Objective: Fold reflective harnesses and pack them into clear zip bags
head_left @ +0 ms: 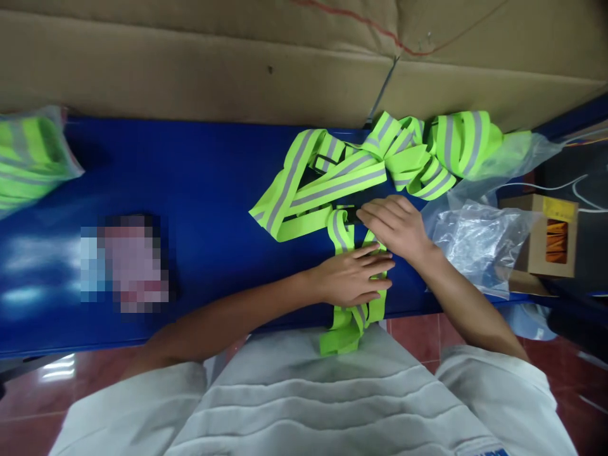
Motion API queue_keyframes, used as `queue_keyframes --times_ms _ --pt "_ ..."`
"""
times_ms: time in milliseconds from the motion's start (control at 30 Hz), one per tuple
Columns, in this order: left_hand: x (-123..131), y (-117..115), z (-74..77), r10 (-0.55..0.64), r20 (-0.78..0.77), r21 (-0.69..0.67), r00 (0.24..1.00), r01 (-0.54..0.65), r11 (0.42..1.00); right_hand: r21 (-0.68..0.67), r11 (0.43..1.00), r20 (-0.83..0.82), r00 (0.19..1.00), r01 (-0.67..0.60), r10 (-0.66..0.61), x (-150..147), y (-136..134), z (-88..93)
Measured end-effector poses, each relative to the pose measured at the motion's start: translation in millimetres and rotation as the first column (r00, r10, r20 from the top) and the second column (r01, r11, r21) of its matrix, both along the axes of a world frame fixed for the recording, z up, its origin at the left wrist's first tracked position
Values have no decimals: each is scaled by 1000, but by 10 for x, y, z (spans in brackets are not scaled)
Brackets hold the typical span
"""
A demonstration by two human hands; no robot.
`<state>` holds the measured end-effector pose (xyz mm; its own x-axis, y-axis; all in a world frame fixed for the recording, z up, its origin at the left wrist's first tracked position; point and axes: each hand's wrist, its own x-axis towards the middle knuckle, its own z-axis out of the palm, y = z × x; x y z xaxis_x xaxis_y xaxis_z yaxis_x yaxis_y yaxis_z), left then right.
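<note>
Neon yellow-green straps with a grey stripe [337, 185] lie looped on the blue table, some ends hanging over its front edge. My left hand [351, 277] rests flat on the hanging straps, fingers spread slightly and pointing right. Just above it, my right hand [394, 227] has its fingers together at a black buckle [350, 214] on the strap; the fingertips cover part of it. Another black buckle [327, 163] sits farther back among the loops.
A bagged strap bundle [31, 158] lies far left, near a pixelated object [135, 263]. Clear plastic bags [479, 244] and a small cardboard box [541, 234] are at right. Large cardboard [199, 69] stands behind the blue table [190, 171].
</note>
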<state>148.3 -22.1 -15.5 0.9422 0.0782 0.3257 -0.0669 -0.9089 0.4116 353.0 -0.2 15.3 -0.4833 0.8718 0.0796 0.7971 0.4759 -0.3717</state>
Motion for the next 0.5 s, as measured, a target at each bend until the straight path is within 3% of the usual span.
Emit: queue_keyframes --times_ms 200,333,500 --pt "-9 -3 -4 5 -9 14 1000 -5 1000 -20 992 -23 992 -123 122 171 -144 39" --pt "-10 -1 7 2 -4 32 1000 -2 999 -57 997 -116 992 -48 41 151 -80 82" --pt "-35 -43 -2 3 -7 48 1000 -2 999 -157 988 -51 999 -11 3 74 11 98"
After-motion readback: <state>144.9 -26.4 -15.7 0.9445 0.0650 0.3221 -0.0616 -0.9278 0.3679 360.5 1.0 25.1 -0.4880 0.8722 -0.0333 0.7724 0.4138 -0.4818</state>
